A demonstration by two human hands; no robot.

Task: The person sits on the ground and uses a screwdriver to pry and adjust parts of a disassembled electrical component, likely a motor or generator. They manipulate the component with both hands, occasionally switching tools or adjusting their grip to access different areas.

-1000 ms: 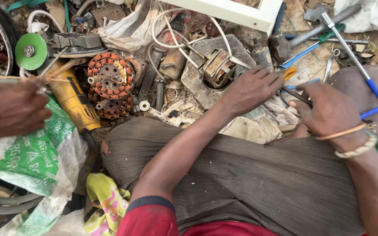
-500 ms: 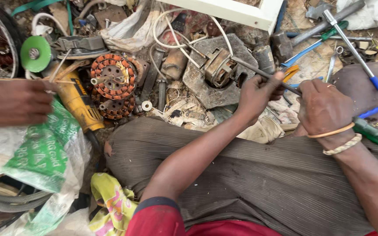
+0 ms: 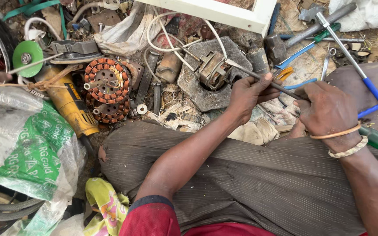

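- Head view: a thin dark metal rod (image 3: 259,78) is held by both hands, its tip set against a small motor (image 3: 213,70) that rests on a grey slab (image 3: 237,54) on the ground among scrap
- The left hand (image 3: 248,94) is closed around the rod's middle, thumb laid along the shaft; the right hand (image 3: 327,109) is closed on the rear end (the handle itself is hidden inside the fist)
- The rod is judged stiff and fairly light, smooth steel that could slip through a loose grip, so it is best held as shown, one hand near the tip to steer and one at the back to push
- The motor is judged heavy for its size, hard and sharp-edged, with a white cable (image 3: 162,37) trailing from it; it is better taken by its metal frame than by the cable
- A copper-wound stator (image 3: 108,81) and a yellow angle grinder (image 3: 68,105) lie to the left, well apart from both hands
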